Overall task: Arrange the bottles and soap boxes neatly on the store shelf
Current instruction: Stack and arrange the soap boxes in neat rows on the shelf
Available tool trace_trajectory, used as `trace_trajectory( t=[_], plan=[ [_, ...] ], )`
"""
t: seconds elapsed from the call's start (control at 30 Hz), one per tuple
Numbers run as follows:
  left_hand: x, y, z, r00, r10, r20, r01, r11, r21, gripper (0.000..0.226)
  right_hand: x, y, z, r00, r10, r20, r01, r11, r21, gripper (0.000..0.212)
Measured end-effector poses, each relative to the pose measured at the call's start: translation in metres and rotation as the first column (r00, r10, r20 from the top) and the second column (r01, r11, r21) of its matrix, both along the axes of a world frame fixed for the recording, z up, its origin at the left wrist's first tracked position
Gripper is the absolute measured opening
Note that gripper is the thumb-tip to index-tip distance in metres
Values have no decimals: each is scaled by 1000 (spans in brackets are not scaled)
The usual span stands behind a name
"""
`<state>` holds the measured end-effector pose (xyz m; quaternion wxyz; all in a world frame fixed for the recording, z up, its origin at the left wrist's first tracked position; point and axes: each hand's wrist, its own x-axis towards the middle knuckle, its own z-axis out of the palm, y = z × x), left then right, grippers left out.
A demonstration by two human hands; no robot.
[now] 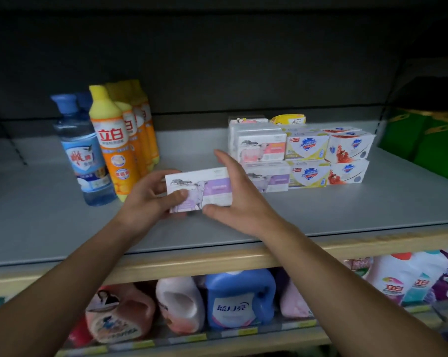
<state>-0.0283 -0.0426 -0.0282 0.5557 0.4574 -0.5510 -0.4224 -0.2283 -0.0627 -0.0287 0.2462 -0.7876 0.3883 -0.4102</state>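
Note:
A white and purple soap box with a cow picture is held just above the grey shelf, near its middle. My left hand grips its left end, thumb across the front. My right hand is at its right end, fingers straight along the far side and thumb under the lower edge. To the right, stacked soap boxes stand in rows, two high. At the left stand a blue clear bottle and a row of orange bottles with yellow caps.
The shelf's wooden front lip runs across below my hands. Large detergent jugs fill the lower shelf. Green packages sit at the far right, and a yellow packet lies behind the soap stacks.

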Motion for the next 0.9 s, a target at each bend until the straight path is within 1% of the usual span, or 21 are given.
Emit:
trace_trajectory(
  t=[0.07,0.13,0.2,0.3,0.37,0.4,0.43,0.5,0.53,0.57,0.6,0.63,0.7,0.77,0.83,0.9],
  plan=[
    [9,4,-8,995,14,-101,-7,998,68,33,13,-1,-1,999,49,18,-50,997,62,95],
    [15,5,-14,987,36,-159,-20,995,100,28,22,0,-6,996,68,57,-74,991,110,96],
    [17,3,-16,983,51,-179,-33,994,104,23,26,0,-13,991,59,124,-76,987,141,88],
    [18,-1,-16,983,59,-174,-41,994,104,10,24,-3,-20,963,27,268,-89,971,223,77],
    [20,-1,-14,974,46,-223,-21,994,110,14,24,-7,-23,958,-32,283,-41,968,247,69],
    [21,0,-14,967,21,-253,7,994,106,14,25,-10,-24,947,-53,316,-34,964,265,61],
    [23,1,-14,961,-17,-276,44,995,91,13,26,-11,-24,925,-70,374,-49,953,300,48],
    [24,3,-14,964,-60,-260,76,996,54,14,29,-12,-21,868,-113,483,-100,914,394,22],
    [22,4,-15,973,-43,-227,54,998,43,16,29,-12,-20,855,-149,496,-98,894,437,28],
    [20,4,-16,983,-12,-186,19,999,35,25,29,-12,-18,861,-173,478,-83,879,469,39],
    [19,3,-17,990,21,-138,-17,999,29,38,29,-13,-16,867,-182,463,-81,867,492,46],
    [18,3,-17,994,46,-99,-44,999,27,50,30,-14,-14,879,-177,442,-82,858,507,49],
    [17,1,-18,995,80,-60,-79,997,23,61,33,-16,-11,911,-150,383,-79,851,520,50],
    [19,0,-20,994,101,-44,-99,994,36,64,35,-18,-11,934,-131,333,-61,860,507,51],
    [20,2,-19,995,80,-63,-77,996,37,65,36,-21,-14,929,-175,327,-18,858,513,50],
    [22,4,-18,990,0,-138,4,999,35,53,36,-21,-16,903,-243,353,36,864,502,43]
  ],
)
